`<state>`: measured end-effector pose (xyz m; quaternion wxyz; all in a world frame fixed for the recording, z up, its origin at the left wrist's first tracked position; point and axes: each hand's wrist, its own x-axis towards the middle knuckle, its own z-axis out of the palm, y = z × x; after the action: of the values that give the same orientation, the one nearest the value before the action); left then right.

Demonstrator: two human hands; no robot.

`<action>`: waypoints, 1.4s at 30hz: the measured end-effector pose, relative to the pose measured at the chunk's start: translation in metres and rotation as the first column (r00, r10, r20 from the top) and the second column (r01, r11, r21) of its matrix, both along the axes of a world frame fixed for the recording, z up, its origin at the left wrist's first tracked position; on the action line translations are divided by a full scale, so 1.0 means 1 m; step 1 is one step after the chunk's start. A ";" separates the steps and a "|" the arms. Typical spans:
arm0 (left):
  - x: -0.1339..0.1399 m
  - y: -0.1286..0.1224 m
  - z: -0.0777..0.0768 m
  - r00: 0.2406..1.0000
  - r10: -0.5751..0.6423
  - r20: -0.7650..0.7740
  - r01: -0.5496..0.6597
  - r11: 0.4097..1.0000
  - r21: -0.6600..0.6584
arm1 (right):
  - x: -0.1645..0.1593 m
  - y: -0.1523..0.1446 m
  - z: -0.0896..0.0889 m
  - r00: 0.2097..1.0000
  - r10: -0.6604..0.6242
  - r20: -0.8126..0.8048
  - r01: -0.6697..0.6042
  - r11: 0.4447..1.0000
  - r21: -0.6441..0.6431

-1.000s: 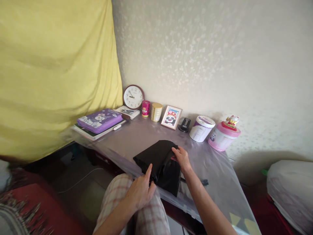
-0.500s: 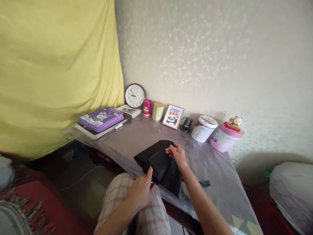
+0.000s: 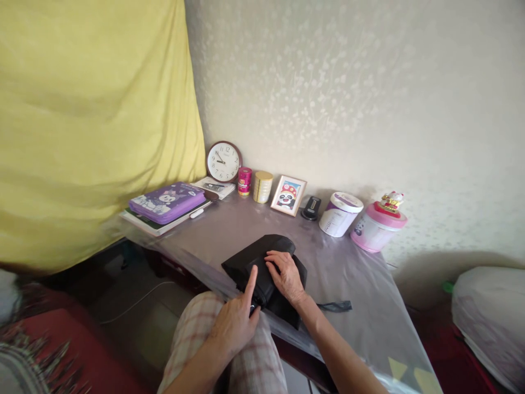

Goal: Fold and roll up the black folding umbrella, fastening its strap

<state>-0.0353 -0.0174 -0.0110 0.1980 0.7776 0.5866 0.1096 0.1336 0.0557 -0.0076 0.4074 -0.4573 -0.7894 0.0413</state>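
Note:
A black folding umbrella (image 3: 266, 257), its canopy loose and folded, lies across the near edge of the table. My left hand (image 3: 235, 323) is closed around its handle end, with the index finger stretched along the fabric. Most of the handle is hidden in that hand. On top of the canopy lies my right hand (image 3: 285, 276), fingers extended and slightly bent, touching the black cloth. A dark strap (image 3: 336, 306) sticks out on the table to the right of my right forearm.
The table (image 3: 197, 241) has a clear plastic cover. Along its back stand a clock (image 3: 223, 162), a pink can (image 3: 244, 181), a yellow-lidded can (image 3: 263, 187), a panda picture (image 3: 288, 196), a white tub (image 3: 341, 214) and a pink tub (image 3: 375, 230). A purple case (image 3: 167, 202) lies left.
My right hand has moved left and slightly down across the canopy, its fingers now lying over the cloth. The right-hand fold has shifted, and more of the strap shows. My left hand keeps its hold.

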 end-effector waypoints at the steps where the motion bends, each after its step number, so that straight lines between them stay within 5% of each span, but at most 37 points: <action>1: 0.000 0.000 0.000 0.999 -0.034 -0.018 0.034 0.999 0.009 | -0.001 -0.003 0.002 1.000 0.002 0.011 -0.002 1.000 0.006; 8: -0.003 0.003 -0.008 0.997 -0.072 -0.003 0.072 0.997 0.018 | -0.004 -0.042 0.002 0.979 0.199 0.043 -0.198 0.980 -0.031; 11: -0.003 0.003 -0.009 0.998 -0.062 0.006 0.062 0.998 0.003 | 0.001 -0.038 -0.004 0.973 0.188 0.133 -0.187 0.982 -0.014; 18: -0.002 0.001 -0.005 1.000 -0.015 0.000 0.015 0.998 -0.053 | 0.032 0.040 -0.012 0.982 0.021 0.185 -0.029 0.999 0.045; 23: -0.001 0.000 -0.001 1.000 -0.005 -0.007 0.004 0.997 -0.078 | 0.053 0.077 -0.009 0.991 -0.130 -0.023 0.123 0.971 -0.205; 26: -0.001 0.000 -0.002 1.000 -0.002 0.002 0.002 0.996 -0.086 | 0.070 0.081 -0.011 0.941 -0.306 -0.143 0.242 0.906 -0.348; 32: -0.003 0.001 -0.010 0.999 0.002 0.035 0.000 0.999 -0.052 | 0.113 0.047 -0.020 0.845 -0.485 -0.226 0.362 0.829 -0.426; 37: -0.003 0.002 -0.011 0.999 0.004 0.052 -0.002 0.999 -0.035 | 0.106 0.008 -0.018 0.913 -0.363 -0.184 0.276 0.885 -0.376; 42: -0.003 0.003 -0.005 1.000 0.003 0.017 -0.002 0.998 -0.058 | 0.075 -0.013 -0.021 0.989 -0.079 0.127 0.106 0.970 -0.218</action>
<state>-0.0380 -0.0148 -0.0165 0.2252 0.7698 0.5889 0.0993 0.2090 0.0423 -0.0290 0.3076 -0.5383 -0.7801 0.0841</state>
